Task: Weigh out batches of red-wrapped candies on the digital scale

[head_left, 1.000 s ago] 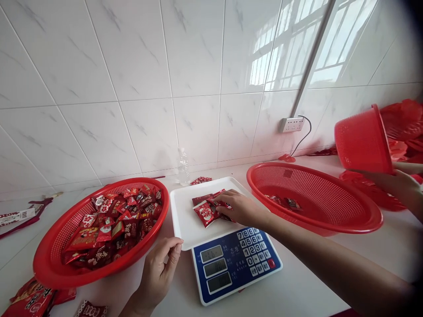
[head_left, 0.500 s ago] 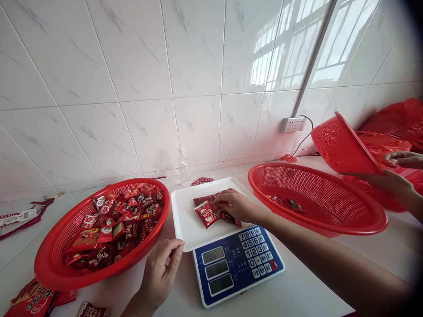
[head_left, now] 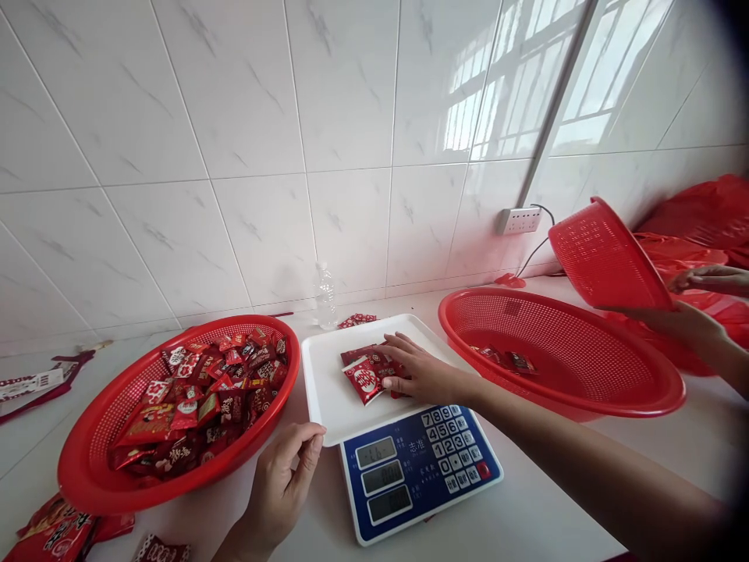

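Note:
My right hand [head_left: 424,371] lies on a small heap of red candy packets [head_left: 361,380] on the white tray [head_left: 331,410] of a blue scale [head_left: 418,468]. Its fingers are stretched out over the packets and the thumb touches their near side. My left hand [head_left: 281,484] rests on the counter at the tray's near left corner. Its fingers are curled in a loose pinch with nothing in them. Just left of it stands a wide red basket [head_left: 76,468] full of red candy packets.
A second wide red basket [head_left: 591,402] with a few packets stands right of the scale. Behind it another person's hand [head_left: 684,324] tilts a small red basket [head_left: 605,257]. A clear bottle [head_left: 324,297] stands at the wall. Loose packets [head_left: 52,535] lie at bottom left.
My right hand's fingers have uncurled and spread over the packets. The other person has tipped the small red basket over and lowered it. My left hand has barely moved.

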`<state>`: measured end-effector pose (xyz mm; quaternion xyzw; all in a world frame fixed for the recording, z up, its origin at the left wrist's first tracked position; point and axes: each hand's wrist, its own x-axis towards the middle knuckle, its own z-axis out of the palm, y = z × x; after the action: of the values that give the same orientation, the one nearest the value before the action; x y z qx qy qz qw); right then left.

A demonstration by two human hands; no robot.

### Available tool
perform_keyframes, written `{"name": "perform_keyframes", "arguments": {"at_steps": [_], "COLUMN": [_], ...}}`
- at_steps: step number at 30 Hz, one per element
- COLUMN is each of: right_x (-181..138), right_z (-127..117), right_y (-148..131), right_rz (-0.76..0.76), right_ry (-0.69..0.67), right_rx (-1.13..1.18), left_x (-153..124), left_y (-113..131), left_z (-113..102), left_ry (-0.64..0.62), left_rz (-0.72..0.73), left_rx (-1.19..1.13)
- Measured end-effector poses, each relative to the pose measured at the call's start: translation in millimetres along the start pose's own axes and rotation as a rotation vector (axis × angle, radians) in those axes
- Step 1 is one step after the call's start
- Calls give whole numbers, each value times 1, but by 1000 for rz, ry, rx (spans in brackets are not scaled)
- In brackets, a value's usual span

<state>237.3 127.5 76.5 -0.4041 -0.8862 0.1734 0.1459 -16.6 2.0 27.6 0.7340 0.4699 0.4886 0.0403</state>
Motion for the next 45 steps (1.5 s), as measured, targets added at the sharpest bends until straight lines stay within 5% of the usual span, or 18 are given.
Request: {"name": "perform_keyframes", "arguments": {"at_steps": [18,33,45], "right_x": [28,19,0], "right_z": [1,-5,-28], "right_y": [-16,-20,6], "right_rz": [-145,-265,-135], "right_ry": [-212,-141,-171], "right_rx": [-85,-72,28], "left_x": [-1,-2,-2], "left_y": [-2,-3,-4], "left_z": [0,0,0], "left_ry": [-10,-4,-14], "left_rz": [14,33,32], "left_rx": [-4,4,-12]}}
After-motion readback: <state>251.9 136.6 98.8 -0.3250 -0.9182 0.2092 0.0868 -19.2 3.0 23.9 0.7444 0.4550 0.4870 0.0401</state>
